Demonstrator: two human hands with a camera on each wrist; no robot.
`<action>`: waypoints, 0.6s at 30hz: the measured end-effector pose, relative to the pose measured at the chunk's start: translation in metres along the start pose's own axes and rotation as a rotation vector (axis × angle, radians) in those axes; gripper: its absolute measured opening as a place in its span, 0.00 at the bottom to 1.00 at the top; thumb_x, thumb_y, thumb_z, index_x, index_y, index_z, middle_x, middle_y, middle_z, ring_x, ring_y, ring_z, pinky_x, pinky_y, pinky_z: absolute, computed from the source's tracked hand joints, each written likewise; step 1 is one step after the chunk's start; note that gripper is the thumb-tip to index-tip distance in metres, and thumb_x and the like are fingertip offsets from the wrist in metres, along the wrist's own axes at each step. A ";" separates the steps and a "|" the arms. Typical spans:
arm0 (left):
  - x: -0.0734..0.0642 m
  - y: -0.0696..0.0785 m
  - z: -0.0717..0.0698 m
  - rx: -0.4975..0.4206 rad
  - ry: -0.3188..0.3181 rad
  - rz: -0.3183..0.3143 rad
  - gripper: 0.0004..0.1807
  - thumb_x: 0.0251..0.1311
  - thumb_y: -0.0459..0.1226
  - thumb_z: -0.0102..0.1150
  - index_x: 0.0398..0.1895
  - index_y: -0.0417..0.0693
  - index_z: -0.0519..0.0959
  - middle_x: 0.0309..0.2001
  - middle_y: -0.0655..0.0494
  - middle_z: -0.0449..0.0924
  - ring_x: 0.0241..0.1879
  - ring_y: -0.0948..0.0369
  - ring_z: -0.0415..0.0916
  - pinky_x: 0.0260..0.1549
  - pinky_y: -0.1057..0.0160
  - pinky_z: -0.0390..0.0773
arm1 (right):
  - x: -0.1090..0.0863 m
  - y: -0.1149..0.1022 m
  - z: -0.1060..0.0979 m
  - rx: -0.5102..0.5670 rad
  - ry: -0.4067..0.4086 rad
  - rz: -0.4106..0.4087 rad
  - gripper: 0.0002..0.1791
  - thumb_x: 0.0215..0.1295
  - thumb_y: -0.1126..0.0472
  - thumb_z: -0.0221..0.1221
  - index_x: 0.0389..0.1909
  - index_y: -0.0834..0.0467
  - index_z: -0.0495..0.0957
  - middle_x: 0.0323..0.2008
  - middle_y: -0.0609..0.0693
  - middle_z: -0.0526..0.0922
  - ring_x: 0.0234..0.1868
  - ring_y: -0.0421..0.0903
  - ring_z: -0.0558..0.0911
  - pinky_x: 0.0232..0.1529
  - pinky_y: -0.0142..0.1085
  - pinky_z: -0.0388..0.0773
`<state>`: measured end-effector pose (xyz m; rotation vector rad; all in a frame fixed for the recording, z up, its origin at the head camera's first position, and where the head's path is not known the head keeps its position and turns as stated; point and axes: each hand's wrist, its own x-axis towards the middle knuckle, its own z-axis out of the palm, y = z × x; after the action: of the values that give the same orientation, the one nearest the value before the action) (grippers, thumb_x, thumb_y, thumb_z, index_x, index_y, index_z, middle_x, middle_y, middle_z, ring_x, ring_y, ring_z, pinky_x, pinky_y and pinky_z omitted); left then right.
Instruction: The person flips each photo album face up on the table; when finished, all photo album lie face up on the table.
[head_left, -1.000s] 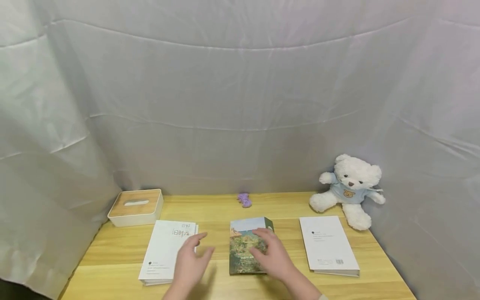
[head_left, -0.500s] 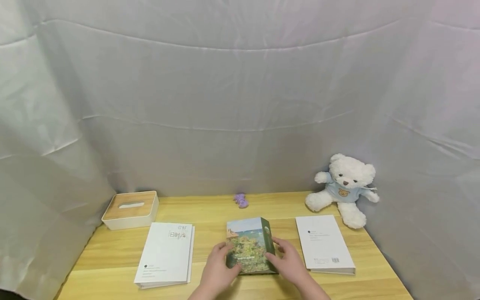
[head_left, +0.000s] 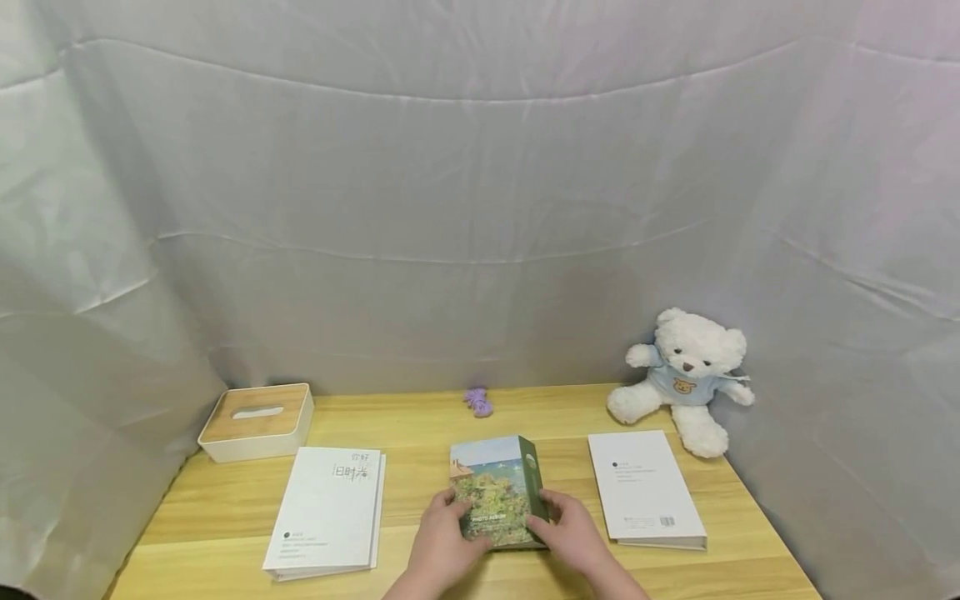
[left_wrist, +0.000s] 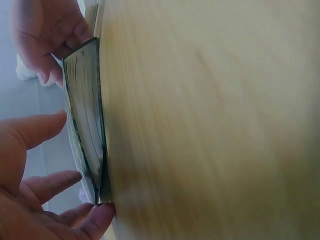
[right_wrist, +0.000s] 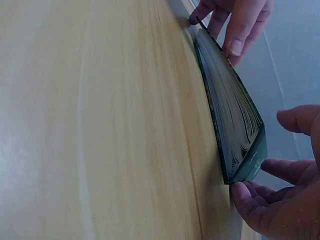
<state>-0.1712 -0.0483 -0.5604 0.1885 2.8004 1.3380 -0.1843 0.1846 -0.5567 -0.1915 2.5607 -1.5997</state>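
Worktop (head_left: 412, 429) | left grip (head_left: 441, 542) held photo album (head_left: 495, 487) at 9 o'clock, right grip (head_left: 573, 533) at 3 | securing, apparently; next needed even pressure

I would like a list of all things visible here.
Table: 1, light wood, foreground.
Backdrop: 1, grey cloth, behind table.
Photo album: 1, green, multicoloured cover, front centre.
Titled book: 1, white, left of album.
Barcoded book: 1, white, right of album.
Tissue box: 1, white, wood-coloured top, back left.
Small item: 1, purple, back centre.
Teddy bear: 1, white, blue shirt, back right.
Left hand: 1, bare, gripping album.
Right hand: 1, bare, gripping album.
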 end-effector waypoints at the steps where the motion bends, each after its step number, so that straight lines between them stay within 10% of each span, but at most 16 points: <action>1: 0.000 0.000 0.001 0.007 0.000 0.002 0.37 0.51 0.45 0.82 0.57 0.26 0.82 0.69 0.25 0.68 0.66 0.24 0.66 0.59 0.27 0.74 | 0.000 0.000 0.000 -0.007 0.001 -0.001 0.33 0.70 0.63 0.68 0.62 0.86 0.69 0.55 0.76 0.82 0.59 0.74 0.81 0.60 0.64 0.78; 18: 0.004 0.008 0.004 0.043 -0.018 -0.008 0.37 0.48 0.45 0.84 0.55 0.25 0.83 0.67 0.26 0.71 0.61 0.25 0.71 0.56 0.31 0.79 | 0.003 0.006 0.001 0.097 0.051 0.088 0.26 0.64 0.72 0.66 0.61 0.81 0.74 0.54 0.72 0.83 0.54 0.65 0.84 0.49 0.45 0.87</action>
<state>-0.1741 -0.0392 -0.5564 0.1890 2.8139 1.2689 -0.1875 0.1852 -0.5626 -0.0288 2.4829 -1.7130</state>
